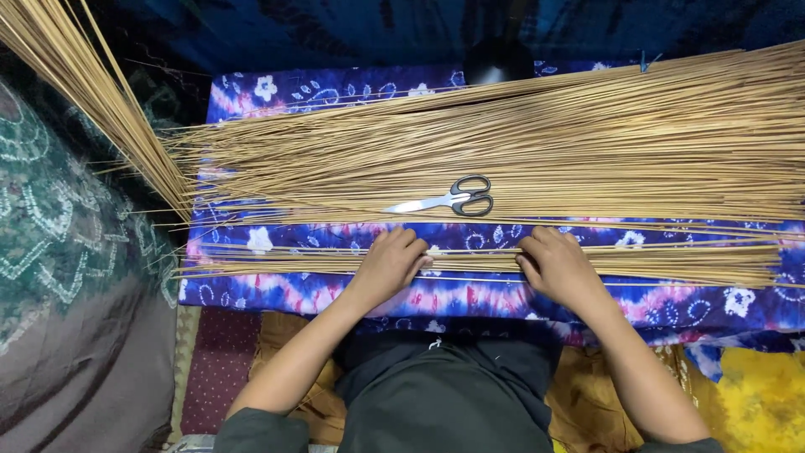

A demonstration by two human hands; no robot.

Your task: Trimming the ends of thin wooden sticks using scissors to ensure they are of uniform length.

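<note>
**Both hands on a thin bundle of sticks over tie-dyed cloth**

The left hand (pixel 390 264) and right hand (pixel 558 267) each curl their grip around a thin bundle of sticks (pixel 671 262) lying across the blue-purple flowered cloth (pixel 470 294). Beyond it lie scissors (pixel 453 200) against a broad stick heap (pixel 545 143). A green patterned cushion (pixel 59 252) sits left.

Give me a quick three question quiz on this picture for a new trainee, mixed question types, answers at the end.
1. True or false: the scissors lie on the large pile of sticks.
2. What do the left hand and right hand press on?
3. The cloth under the sticks is: A plain white, B blue and purple patterned, C red checked.

Key: 1 true. 2 the thin bundle of sticks nearest the person. 3 B.
</note>
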